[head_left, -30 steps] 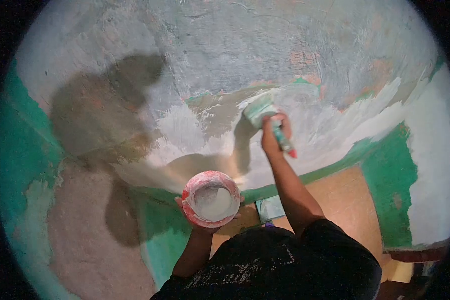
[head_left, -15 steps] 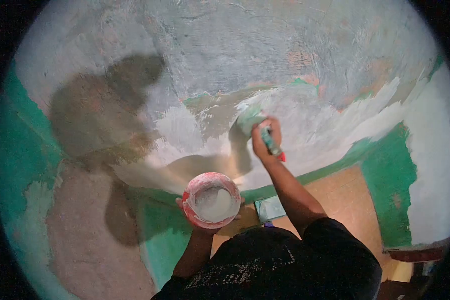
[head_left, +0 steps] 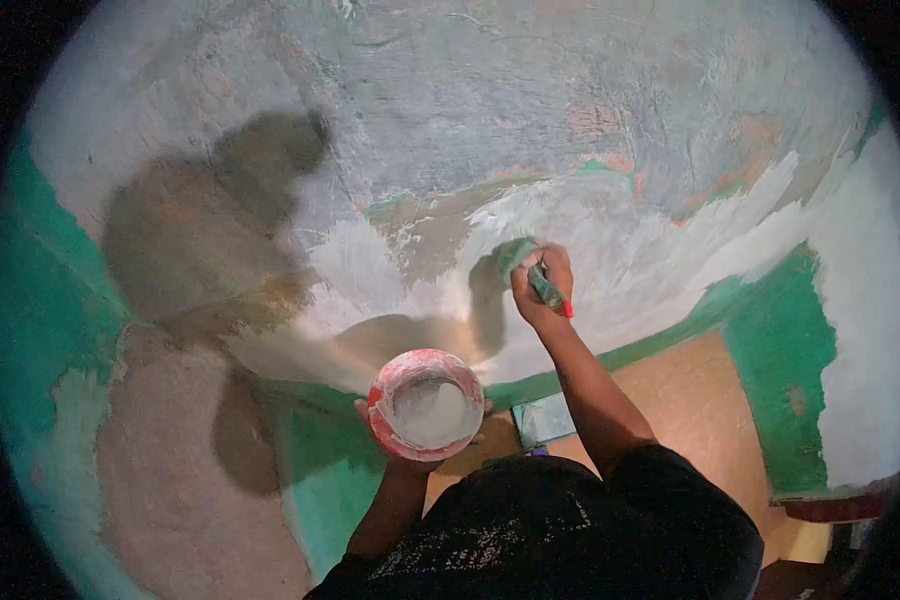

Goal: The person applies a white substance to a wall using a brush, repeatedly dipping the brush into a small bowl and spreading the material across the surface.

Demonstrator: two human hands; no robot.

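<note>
My right hand (head_left: 527,294) is closed around a paintbrush with a green, paint-smeared handle (head_left: 545,286) that ends in red. The brush head is blurred and lies against the wall, on a band of fresh white coating (head_left: 600,230). Lower down, my left hand (head_left: 410,465) grips a small red bucket (head_left: 379,420) from below and the sides, its fingertips showing on both edges. White paint or thin plaster (head_left: 425,415) fills part of the bucket, and dried white smears cover its rim.
Rough grey wall (head_left: 450,90) rises above the white band, with green paint (head_left: 780,360) left at both sides. A tan floor (head_left: 670,400) is below, with a pale box-like object (head_left: 542,420) near my body. My shadow falls on the wall at left.
The brush has moved slightly down and to the right across the white band, with my right hand still around it. The bucket has barely shifted.
</note>
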